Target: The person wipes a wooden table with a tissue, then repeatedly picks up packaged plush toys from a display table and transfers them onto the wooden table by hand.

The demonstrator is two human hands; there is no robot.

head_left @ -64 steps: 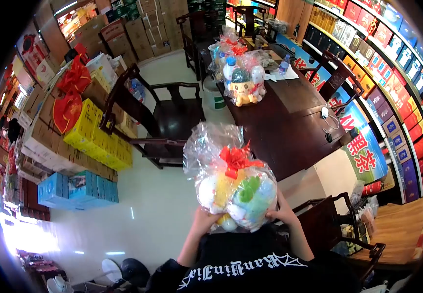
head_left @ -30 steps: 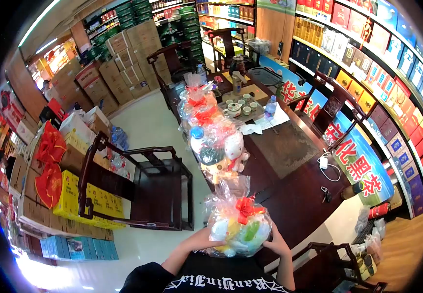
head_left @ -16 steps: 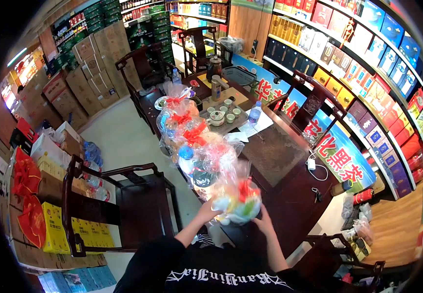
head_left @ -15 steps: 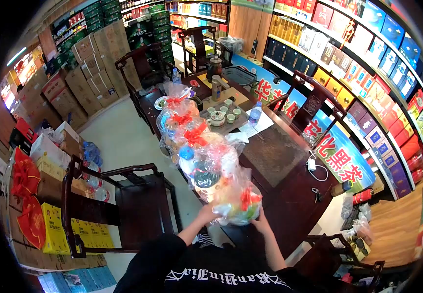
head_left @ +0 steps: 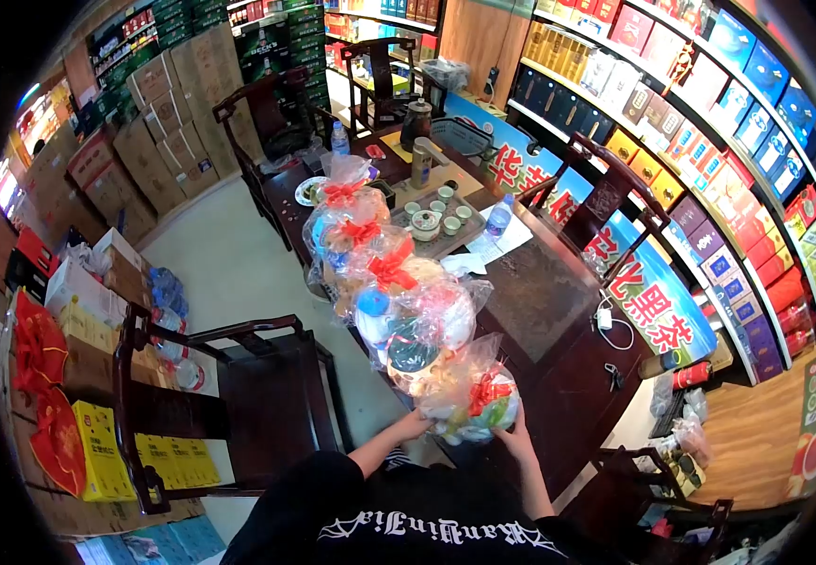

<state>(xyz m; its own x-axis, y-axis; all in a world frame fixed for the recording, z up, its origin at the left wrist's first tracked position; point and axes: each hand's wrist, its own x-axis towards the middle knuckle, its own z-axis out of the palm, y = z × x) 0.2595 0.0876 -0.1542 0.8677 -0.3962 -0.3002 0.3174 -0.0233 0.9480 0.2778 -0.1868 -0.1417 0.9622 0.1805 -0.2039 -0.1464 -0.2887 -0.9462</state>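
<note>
A clear-wrapped bundle of soft toys with a red bow (head_left: 472, 400) is at the near end of the dark wooden table (head_left: 563, 400). My left hand (head_left: 412, 427) holds its left side and my right hand (head_left: 515, 438) its right side; the fingertips are partly hidden by the wrap. Just beyond it, touching or nearly so, is another wrapped bundle with a blue-topped toy (head_left: 373, 315). More wrapped bundles with red bows (head_left: 361, 231) run in a row along the table's left edge.
A tea set on a tray (head_left: 436, 223), a water bottle (head_left: 499, 217), white paper (head_left: 512, 237), a cable (head_left: 608, 320) and keys (head_left: 614, 377) lie on the table. A wooden chair (head_left: 272, 405) stands left, with yellow boxes (head_left: 102, 452) beyond. Shelves of boxes (head_left: 709, 212) line the right.
Both hands have carried the bundle forward from in front of my body to the table's near end, beside the row. In the last half second it has shifted slightly right.
</note>
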